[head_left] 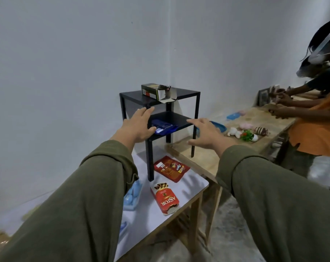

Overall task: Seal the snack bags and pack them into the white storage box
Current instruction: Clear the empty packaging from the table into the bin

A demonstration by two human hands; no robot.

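Both my arms stretch forward over the white table (195,183). My left hand (137,125) hovers flat with straight fingers in front of a black two-tier shelf (179,121), just left of a blue snack bag (165,127) on its lower tier. My right hand (207,134) hovers open to the right of that tier and holds nothing. A flat red snack bag (171,168) lies on the table below the shelf. A red Astor box (165,198) with an open end lies nearer to me. An opened carton (156,90) rests on the shelf's top. No white storage box shows.
A pale blue item (133,195) lies on the table beside my left sleeve. A long wooden bench (270,121) to the right carries a blue plate, toys and a blue case. Other persons (315,118) work at its far end. White walls close the corner behind.
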